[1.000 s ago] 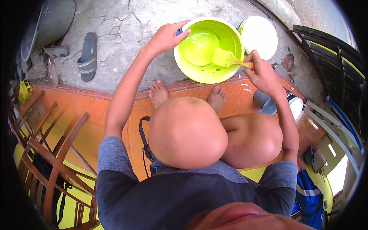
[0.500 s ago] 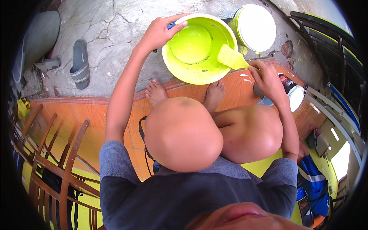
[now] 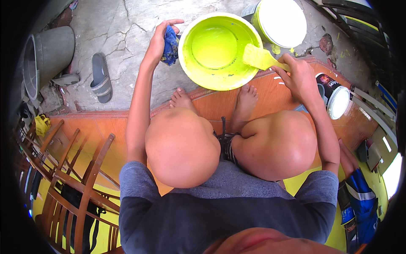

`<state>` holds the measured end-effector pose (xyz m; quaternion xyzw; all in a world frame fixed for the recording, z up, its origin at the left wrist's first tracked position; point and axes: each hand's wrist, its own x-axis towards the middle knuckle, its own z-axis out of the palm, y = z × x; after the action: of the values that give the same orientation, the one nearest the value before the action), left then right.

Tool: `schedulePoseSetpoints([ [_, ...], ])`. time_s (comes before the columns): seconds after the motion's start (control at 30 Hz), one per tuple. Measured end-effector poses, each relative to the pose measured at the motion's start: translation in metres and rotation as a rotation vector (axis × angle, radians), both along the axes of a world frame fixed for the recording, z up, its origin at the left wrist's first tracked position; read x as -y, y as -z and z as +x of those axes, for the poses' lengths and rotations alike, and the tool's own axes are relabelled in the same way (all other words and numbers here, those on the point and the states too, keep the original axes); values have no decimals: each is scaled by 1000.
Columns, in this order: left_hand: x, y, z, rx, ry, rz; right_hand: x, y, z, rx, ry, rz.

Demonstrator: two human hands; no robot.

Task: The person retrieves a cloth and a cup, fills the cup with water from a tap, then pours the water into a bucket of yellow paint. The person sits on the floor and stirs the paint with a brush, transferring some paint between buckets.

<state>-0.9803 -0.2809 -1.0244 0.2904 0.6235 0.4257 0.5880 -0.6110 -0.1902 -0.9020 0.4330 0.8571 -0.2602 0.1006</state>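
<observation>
A round basin (image 3: 220, 80) stands on the concrete, its inside coated in lime-yellow paint with a pool of it at the bottom. My right hand (image 3: 298, 78) grips the handle of a paintbrush (image 3: 257, 57), whose broad, paint-covered head lies over the basin's right rim. Beside the left rim, apart from it, my left hand (image 3: 157, 42) holds a crumpled blue rag (image 3: 170, 47) against its palm. The index finger points out toward the basin, and the rag hides part of the other fingers.
A white-lidded paint pail (image 3: 282, 23) lies just right of the basin. Nearer right is a dark can with a white lid (image 3: 338, 106). A grey slipper (image 3: 100, 78) and a grey bucket (image 3: 53, 55) are at left, wooden chairs (image 3: 80, 186) at near left. An orange tiled step (image 3: 279, 95) borders the concrete.
My left hand has let go of the basin's rim and moved left, showing more of the blue rag. The brush stays at the right rim. My knees have spread and the view has shifted slightly.
</observation>
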Motion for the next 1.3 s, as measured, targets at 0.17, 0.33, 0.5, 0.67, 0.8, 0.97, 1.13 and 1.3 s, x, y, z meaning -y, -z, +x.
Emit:
schedulePoseSetpoints([
  [0.17, 29, -33, -6, 319, -201, -38, 0, 5, 7, -35, 20, -15],
  [0.33, 41, -23, 26, -354, 26, 118, 2, 7, 8, -43, 32, -14],
  [0.5, 45, 8, 55, -285, -142, 66, 1, 11, 10, -94, -42, -9],
  [0.67, 45, 24, 57, -172, -307, 75, -12, 23, 11, -119, 136, -397],
  [0.8, 45, 35, 61, -101, -363, 133, -23, 34, 7, 0, 271, -583],
  [0.97, 47, 39, 63, -172, -383, 199, -36, 23, 11, 86, 375, -695],
  [1.13, 44, 37, 65, -147, -410, 215, -37, 10, 25, 137, 392, -683],
  [1.3, 43, 37, 66, -123, -412, 237, -34, 6, 43, 130, 489, -705],
])
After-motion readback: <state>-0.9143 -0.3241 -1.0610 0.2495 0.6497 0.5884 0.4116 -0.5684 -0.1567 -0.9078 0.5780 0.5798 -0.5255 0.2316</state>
